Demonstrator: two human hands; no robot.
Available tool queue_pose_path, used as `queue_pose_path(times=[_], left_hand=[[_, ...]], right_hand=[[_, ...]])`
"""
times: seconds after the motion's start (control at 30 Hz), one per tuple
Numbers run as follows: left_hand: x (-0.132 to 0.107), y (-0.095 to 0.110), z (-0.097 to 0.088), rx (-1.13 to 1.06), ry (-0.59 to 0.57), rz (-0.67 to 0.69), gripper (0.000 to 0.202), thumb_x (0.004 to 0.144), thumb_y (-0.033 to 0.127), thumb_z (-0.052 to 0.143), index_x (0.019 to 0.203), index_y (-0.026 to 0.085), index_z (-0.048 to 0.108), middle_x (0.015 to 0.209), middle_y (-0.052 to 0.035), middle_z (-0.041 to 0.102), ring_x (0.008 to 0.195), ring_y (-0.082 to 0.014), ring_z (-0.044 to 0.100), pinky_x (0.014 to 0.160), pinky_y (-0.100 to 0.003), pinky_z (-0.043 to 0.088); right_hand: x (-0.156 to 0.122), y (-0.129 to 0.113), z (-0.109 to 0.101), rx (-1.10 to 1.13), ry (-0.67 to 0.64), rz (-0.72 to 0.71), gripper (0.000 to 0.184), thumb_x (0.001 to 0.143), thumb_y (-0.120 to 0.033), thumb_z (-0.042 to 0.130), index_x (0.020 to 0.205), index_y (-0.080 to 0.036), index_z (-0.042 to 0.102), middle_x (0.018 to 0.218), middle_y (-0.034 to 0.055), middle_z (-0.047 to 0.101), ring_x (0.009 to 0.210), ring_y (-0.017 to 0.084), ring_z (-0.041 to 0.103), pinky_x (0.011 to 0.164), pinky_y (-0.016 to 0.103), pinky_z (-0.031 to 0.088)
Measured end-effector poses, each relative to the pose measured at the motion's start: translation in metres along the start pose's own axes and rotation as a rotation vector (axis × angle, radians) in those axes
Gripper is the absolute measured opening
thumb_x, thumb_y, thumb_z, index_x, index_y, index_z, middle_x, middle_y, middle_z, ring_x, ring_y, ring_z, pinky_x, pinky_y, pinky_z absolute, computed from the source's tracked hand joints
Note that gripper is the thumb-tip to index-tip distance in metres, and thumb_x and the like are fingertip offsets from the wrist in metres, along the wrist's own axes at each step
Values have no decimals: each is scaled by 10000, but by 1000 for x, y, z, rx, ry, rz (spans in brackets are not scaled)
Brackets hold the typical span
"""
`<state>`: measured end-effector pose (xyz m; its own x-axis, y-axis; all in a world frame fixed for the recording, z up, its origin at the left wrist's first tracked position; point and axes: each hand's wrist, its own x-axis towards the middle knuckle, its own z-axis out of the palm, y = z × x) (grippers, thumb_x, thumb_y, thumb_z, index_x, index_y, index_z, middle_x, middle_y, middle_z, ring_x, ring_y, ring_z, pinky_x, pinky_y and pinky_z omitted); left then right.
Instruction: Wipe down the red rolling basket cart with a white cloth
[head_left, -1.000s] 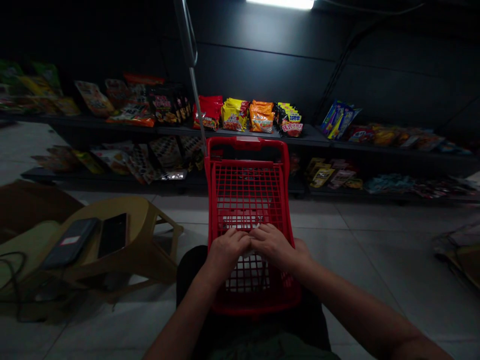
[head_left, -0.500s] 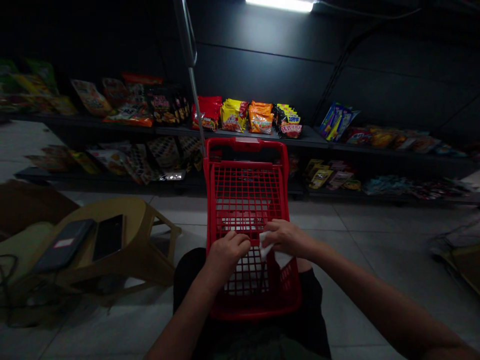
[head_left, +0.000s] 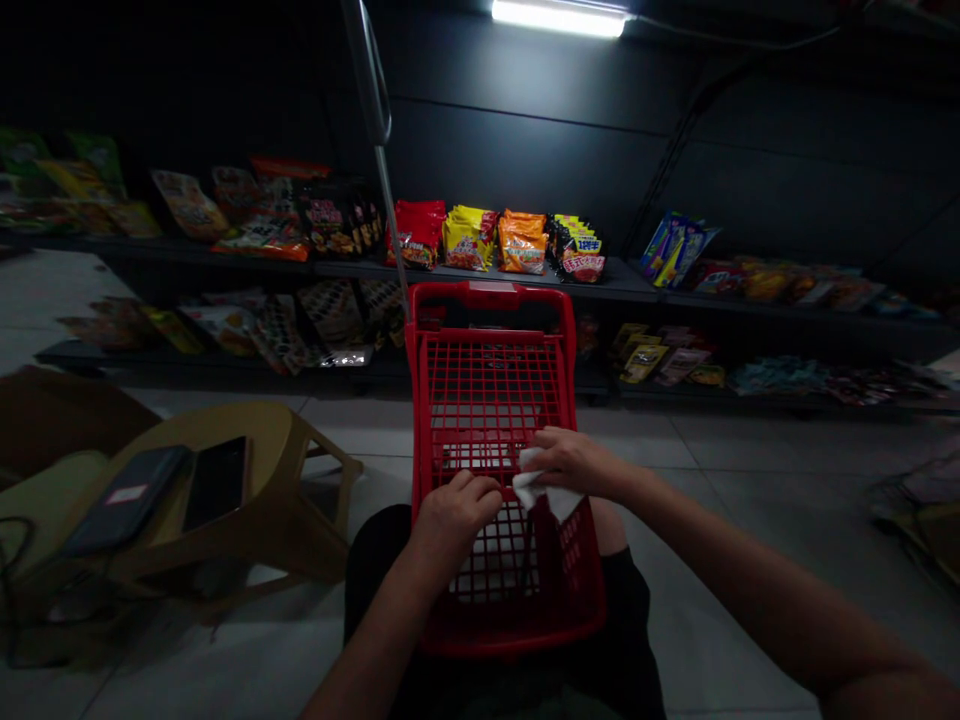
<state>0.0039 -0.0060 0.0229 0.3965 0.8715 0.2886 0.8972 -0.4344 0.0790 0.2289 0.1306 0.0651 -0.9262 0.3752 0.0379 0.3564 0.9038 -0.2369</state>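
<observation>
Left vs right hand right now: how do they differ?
The left hand is curled into a loose fist with nothing visible in it, while the right hand grips a white tissue. The right hand also sits farther forward over the red plastic basket than the left. Both are bare and held above the basket's mesh.
</observation>
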Motion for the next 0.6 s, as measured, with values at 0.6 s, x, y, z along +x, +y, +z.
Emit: queue_pose_path(times=[0.6], left_hand=[[1,3,3,0,-64,-23,139,895,134,576,973,237,628,1143,6,695,965,-191,581,655,-264,485]], right_hand=[[61,32,1,-261,381,523,286,942,-360,567,1189,-228,625,1116,94,613,1016,219,534,902,331,410]])
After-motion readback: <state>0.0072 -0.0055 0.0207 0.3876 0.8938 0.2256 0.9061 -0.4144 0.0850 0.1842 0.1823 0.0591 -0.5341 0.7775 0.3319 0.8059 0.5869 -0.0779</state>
